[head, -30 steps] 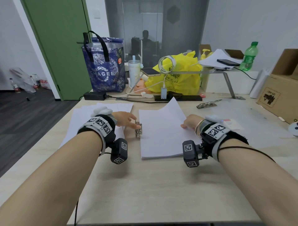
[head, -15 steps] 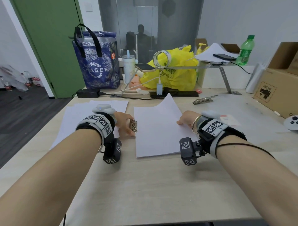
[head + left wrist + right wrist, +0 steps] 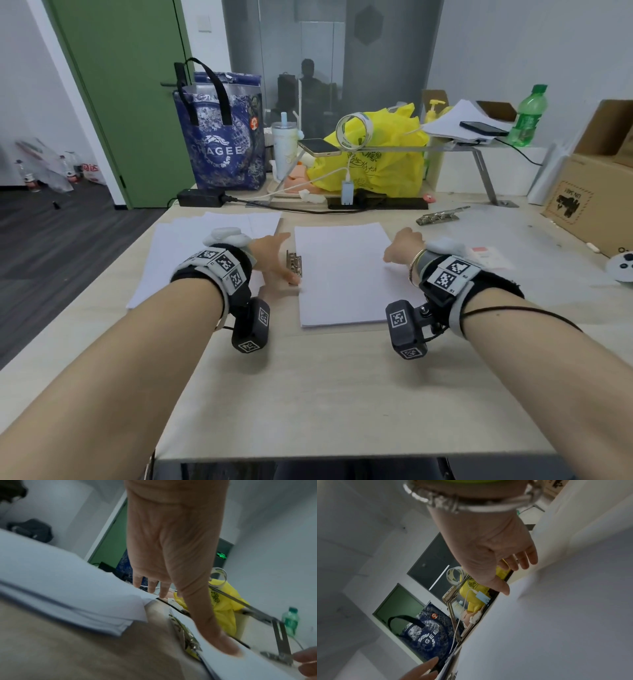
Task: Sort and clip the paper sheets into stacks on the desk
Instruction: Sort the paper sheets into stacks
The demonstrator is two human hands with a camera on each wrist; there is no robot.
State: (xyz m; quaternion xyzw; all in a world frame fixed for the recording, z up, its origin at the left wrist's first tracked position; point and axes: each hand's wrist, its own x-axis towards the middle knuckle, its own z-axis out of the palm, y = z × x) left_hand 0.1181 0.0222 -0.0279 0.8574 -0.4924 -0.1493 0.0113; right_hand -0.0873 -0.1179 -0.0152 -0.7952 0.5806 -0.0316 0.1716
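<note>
The left hand [image 3: 274, 255] has let go of the clip [image 3: 294, 263], which now lies flat, clamped on the stack's [image 3: 342, 274] nine o'clock edge; its fingers are straight, thumb on the paper. This stack looks done. The right hand [image 3: 402, 245], fingers relaxed and holding nothing, rests at three o'clock. The left wrist view shows the clip biting the sheets. Loose sheets [image 3: 191, 246] at ten o'clock and a spare clip [image 3: 440, 216] at one o'clock remain on the table [image 3: 342, 394].

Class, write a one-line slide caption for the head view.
Both hands, left hand and right hand, flank a clipped paper stack on the desk.
</note>
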